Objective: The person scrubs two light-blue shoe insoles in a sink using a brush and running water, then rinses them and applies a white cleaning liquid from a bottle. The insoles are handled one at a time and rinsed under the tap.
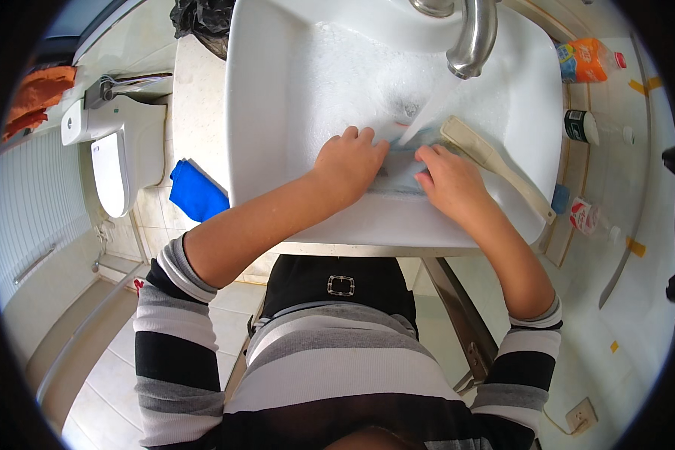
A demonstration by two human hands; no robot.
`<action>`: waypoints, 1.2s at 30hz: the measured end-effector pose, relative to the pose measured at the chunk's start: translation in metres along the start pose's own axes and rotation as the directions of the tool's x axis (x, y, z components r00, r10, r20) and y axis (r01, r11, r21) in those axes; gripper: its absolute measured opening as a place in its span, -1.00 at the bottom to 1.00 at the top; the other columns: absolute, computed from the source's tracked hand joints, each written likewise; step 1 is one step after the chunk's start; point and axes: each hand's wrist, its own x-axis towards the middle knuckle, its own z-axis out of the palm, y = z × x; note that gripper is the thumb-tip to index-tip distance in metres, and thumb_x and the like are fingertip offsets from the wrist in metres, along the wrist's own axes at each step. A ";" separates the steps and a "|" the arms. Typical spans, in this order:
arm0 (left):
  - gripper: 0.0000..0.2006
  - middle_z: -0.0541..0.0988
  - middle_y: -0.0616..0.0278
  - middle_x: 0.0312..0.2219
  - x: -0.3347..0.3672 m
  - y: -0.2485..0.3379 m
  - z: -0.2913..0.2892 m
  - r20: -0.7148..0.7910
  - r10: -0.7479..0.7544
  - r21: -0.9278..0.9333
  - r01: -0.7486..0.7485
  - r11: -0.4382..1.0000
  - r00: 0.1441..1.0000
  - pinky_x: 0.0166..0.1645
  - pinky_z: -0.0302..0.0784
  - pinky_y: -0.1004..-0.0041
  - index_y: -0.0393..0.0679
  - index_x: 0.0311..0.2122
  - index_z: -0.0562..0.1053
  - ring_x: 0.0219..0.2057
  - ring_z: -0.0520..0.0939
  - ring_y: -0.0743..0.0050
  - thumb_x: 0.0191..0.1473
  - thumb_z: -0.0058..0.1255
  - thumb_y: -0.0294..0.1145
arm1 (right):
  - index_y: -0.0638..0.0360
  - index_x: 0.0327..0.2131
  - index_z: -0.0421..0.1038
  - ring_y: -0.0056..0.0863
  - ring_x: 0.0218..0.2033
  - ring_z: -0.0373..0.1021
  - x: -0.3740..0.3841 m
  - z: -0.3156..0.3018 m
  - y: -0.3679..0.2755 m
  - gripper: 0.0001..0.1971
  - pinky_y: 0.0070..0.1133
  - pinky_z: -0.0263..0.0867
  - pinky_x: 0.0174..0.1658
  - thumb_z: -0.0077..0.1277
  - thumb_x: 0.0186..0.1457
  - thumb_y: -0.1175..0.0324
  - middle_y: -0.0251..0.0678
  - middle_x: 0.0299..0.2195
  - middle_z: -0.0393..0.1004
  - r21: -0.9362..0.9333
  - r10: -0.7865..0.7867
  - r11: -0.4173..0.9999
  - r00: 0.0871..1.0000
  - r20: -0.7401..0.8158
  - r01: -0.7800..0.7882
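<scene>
Inside the white sink [256, 120], water [426, 118] runs from the metal faucet [475, 37] onto a clear, bluish thing [401, 163], perhaps thin plastic; its kind is not plain. My left hand [349, 166] grips its left side, fingers curled. At its right side, my right hand [451, 180] holds it between bent fingers and thumb. Just beyond the right hand, a cream long-handled brush [491, 157] lies slanted, its handle reaching the sink's right rim. Any bristles are hidden. Foamy water covers part of the basin.
A blue cloth [198, 191] hangs at the counter's left edge, and a black plastic bag [202, 26] sits at the back left. Along the right stand several bottles, one with an orange label [583, 61]. A white toilet [112, 169] is farther left.
</scene>
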 end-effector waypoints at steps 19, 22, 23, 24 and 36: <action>-0.54 0.24 0.25 0.17 -0.016 -0.018 0.011 -0.009 0.401 -0.061 -0.401 0.914 0.916 0.26 0.17 0.31 -0.13 0.10 0.30 0.20 0.22 0.34 0.03 -0.15 -0.50 | -0.28 0.15 0.19 -0.21 -0.40 0.42 -0.029 -0.024 0.023 -0.44 -0.37 0.36 -0.33 0.06 0.05 0.28 -0.22 -0.35 0.38 0.130 0.091 0.990 0.967 -0.236 -0.062; -0.54 0.21 0.25 0.19 -0.017 -0.017 0.013 0.070 0.376 -0.081 -0.371 0.925 0.924 0.29 0.10 0.32 -0.14 0.12 0.28 0.23 0.19 0.34 0.05 -0.19 -0.50 | -0.35 0.11 0.25 -0.17 -0.41 0.42 -0.023 -0.019 0.009 -0.48 -0.35 0.36 -0.33 0.06 0.04 0.30 -0.20 -0.35 0.37 -0.089 -0.061 0.994 0.998 -0.016 0.059; -0.53 0.20 0.26 0.20 -0.019 -0.018 0.013 0.053 0.373 -0.077 -0.369 0.926 0.926 0.30 0.09 0.32 -0.14 0.13 0.27 0.23 0.18 0.35 0.05 -0.20 -0.51 | -0.35 0.11 0.26 -0.16 -0.41 0.41 -0.019 -0.023 0.012 -0.47 -0.34 0.36 -0.33 0.07 0.03 0.31 -0.19 -0.35 0.37 -0.103 -0.039 0.994 0.999 -0.007 0.038; -0.53 0.18 0.26 0.21 -0.020 -0.019 0.013 0.031 0.371 -0.081 -0.368 0.926 0.928 0.30 0.08 0.33 -0.13 0.14 0.26 0.24 0.17 0.36 0.06 -0.21 -0.51 | -0.36 0.11 0.27 -0.15 -0.41 0.40 -0.018 -0.022 0.012 -0.47 -0.33 0.35 -0.34 0.07 0.02 0.32 -0.18 -0.35 0.36 -0.082 -0.029 0.996 0.998 0.049 0.033; -0.51 0.12 0.32 0.24 -0.020 -0.021 0.012 0.077 0.370 -0.062 -0.366 0.928 0.926 0.33 0.02 0.31 -0.10 0.17 0.21 0.27 0.10 0.39 0.07 -0.23 -0.52 | -0.33 0.06 0.31 -0.12 -0.37 0.42 -0.027 -0.020 0.026 -0.56 -0.31 0.36 -0.33 -0.01 0.07 0.32 -0.15 -0.30 0.35 -0.186 0.134 0.970 0.982 -0.129 -0.157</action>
